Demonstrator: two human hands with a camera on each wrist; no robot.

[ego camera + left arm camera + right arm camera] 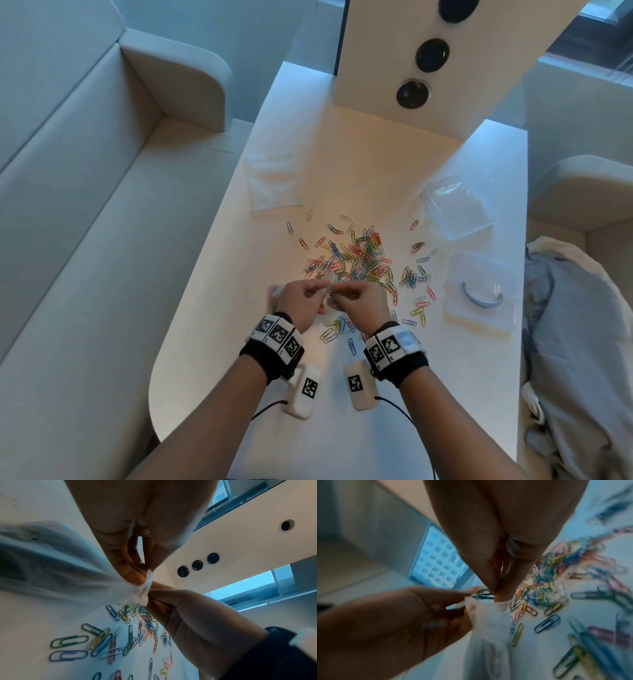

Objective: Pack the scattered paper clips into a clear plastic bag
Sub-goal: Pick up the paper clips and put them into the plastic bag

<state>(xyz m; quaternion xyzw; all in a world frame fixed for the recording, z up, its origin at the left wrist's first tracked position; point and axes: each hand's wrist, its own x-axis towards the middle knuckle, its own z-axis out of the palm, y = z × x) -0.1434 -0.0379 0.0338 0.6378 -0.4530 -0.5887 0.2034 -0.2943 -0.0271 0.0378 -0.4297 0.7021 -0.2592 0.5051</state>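
**Both hands work at the mouth of a bag above the clips**

Nearest the head camera, the left hand (301, 303) and right hand (363, 301) meet just above the near edge of the pile. The left fingers (135, 574) pinch the rim of a clear plastic bag (56, 566), which trails away to the left, probably to keep its mouth steady. The right fingers (489, 580) are pressed together on what looks like a dark clip at that mouth, likely feeding it in.

The paper clips (356, 260) are thin coloured wire loops in blue, green, yellow, pink and red. They lie on the white surface (342, 164), thick in the middle and loose around it. Nearly all appear still unpacked. Other clear packets (459, 205) lie farther off.
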